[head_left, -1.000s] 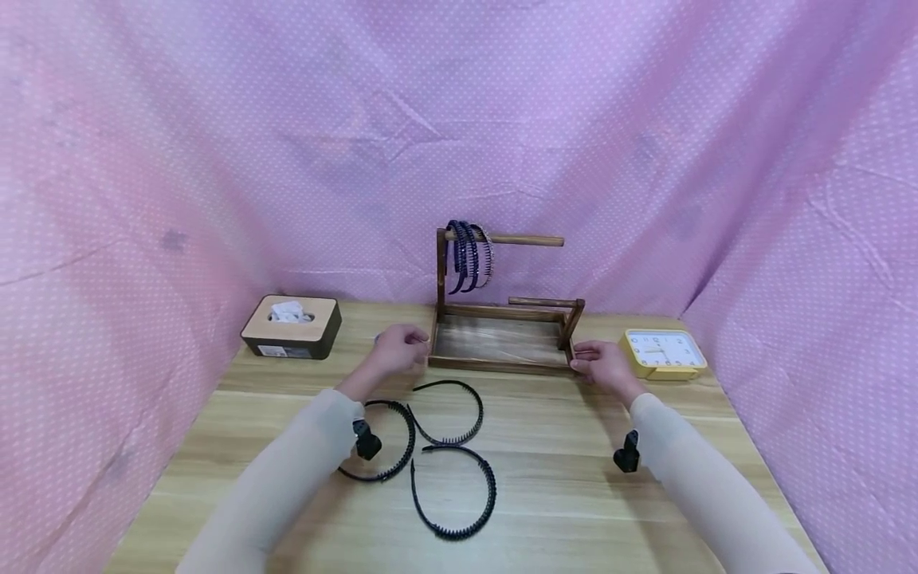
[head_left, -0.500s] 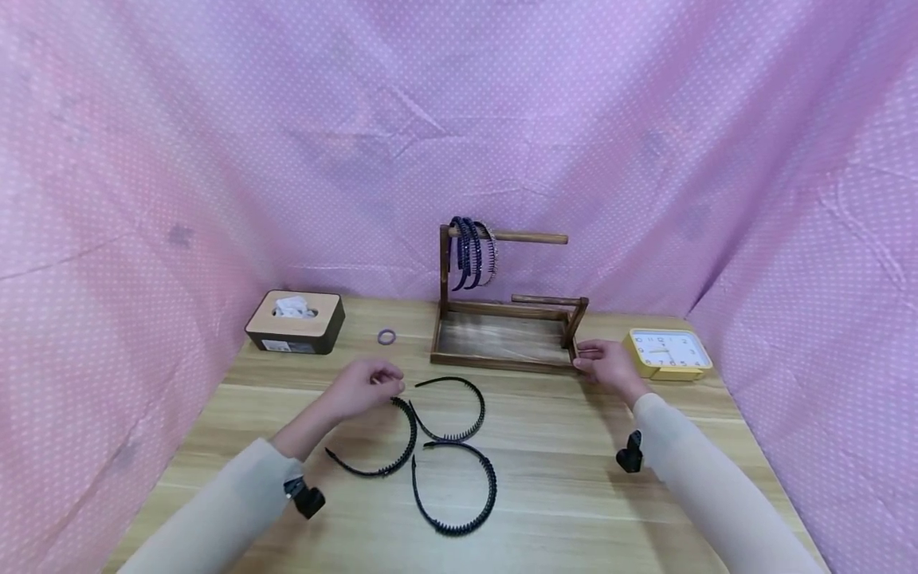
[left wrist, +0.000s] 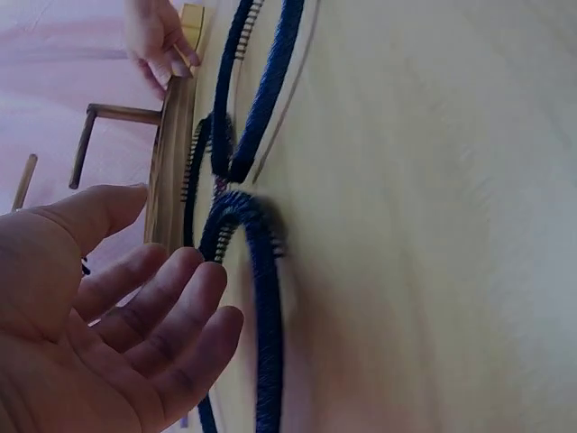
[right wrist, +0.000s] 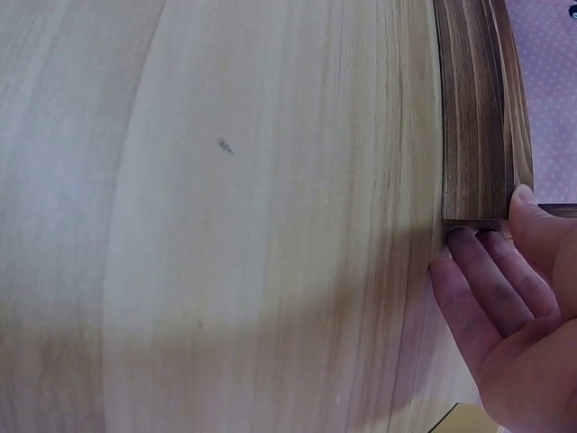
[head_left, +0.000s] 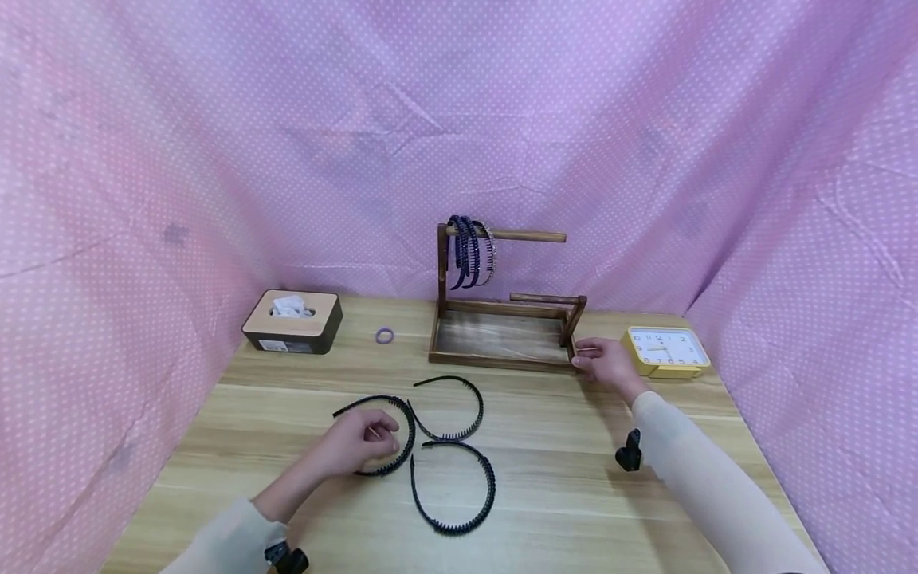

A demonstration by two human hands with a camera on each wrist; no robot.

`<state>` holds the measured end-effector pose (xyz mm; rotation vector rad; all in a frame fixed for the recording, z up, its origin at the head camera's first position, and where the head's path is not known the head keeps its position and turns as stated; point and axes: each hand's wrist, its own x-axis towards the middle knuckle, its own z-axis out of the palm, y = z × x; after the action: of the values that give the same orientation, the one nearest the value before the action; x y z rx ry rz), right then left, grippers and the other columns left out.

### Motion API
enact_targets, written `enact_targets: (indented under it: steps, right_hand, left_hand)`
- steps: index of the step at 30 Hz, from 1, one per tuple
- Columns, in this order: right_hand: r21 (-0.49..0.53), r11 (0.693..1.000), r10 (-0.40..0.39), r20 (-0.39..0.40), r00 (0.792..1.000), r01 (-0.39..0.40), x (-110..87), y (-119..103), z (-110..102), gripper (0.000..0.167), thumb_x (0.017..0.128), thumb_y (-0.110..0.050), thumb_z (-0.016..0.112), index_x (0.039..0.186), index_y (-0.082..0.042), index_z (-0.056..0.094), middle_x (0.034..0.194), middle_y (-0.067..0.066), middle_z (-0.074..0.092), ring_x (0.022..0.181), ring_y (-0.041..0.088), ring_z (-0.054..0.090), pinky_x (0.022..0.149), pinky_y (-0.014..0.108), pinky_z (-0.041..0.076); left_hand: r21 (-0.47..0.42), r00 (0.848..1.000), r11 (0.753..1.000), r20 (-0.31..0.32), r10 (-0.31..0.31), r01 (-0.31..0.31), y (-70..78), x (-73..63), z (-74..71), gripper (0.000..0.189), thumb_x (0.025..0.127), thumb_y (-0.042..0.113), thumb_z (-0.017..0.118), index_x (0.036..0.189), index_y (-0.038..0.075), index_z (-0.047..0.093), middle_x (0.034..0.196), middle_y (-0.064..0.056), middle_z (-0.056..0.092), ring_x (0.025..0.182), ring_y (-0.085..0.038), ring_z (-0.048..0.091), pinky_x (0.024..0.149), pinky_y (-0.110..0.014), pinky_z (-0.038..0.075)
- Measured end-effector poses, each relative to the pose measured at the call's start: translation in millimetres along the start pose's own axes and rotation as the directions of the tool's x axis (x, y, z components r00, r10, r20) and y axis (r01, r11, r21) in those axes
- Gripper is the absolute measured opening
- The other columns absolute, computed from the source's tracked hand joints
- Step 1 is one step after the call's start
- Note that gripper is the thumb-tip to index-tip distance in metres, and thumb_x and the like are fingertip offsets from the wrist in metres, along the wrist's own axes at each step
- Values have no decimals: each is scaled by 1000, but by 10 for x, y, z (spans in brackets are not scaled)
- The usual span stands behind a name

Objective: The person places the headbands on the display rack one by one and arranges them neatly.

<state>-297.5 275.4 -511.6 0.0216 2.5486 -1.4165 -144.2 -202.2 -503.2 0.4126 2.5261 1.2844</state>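
My left hand [head_left: 362,442] hovers over the left black headband [head_left: 409,458], fingers loosely bent and holding nothing. In the left wrist view that toothed headband [left wrist: 266,316] stands just beyond the fingertips, apparently apart from them. Two more dark headbands lie beside it, a back one [head_left: 480,406] and a front one [head_left: 491,498]. My right hand [head_left: 606,367] grips the right end of a brown wooden rack [head_left: 502,363]. In the right wrist view the thumb rests on the rack's rim [right wrist: 478,135] and the fingers press its outer end. Several headbands [head_left: 472,253] hang at the upper bar's left end.
A tissue box [head_left: 304,319] stands at the back left, and a purple ring-shaped band [head_left: 385,336] lies between it and the rack. Right of my right hand is a yellow clock [head_left: 665,351]. Pink dotted cloth [head_left: 459,119] surrounds the wooden table [head_left: 574,478].
My left hand has moved from the rack's left end toward me and over the left headband, uncovering the purple band. My right hand has stayed on the rack.
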Motion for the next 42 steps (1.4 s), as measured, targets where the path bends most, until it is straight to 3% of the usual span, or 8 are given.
enact_targets:
  steps: [12,26,35,42]
  right_hand:
    - [-3,1000,14,3,1000,-14,-25,-12,-4,46,100,-10,67,140,7,54,135,31,62,100,19,70,77,33,62]
    - [-1,1000,-2,0,1000,2,-3,18,1,45,100,-9,67,139,9,54,133,31,63,97,20,71,76,35,62]
    - [9,1000,9,-9,1000,-9,-14,31,18,44,99,-8,68,138,8,56,131,31,64,93,16,70,76,37,63]
    - [-4,1000,4,1,1000,-4,-30,-3,15,45,100,-9,67,140,8,54,134,31,62,99,19,70,79,38,63]
  left_hand:
    - [-61,1000,998,28,-14,15,-95,-151,200,33,82,14,84,109,2,70,92,-1,70,77,-9,62,68,-22,54]
    - [8,1000,1000,0,-20,20,-110,-177,301,37,78,11,87,110,1,73,86,1,67,74,-6,58,67,-20,51]
    - [178,998,984,-56,-2,12,-125,-154,395,32,77,11,86,107,6,76,84,9,65,75,0,55,68,-22,51]
    - [373,987,928,-148,55,4,-61,-197,375,24,79,10,85,101,16,79,86,12,69,75,0,57,67,-23,51]
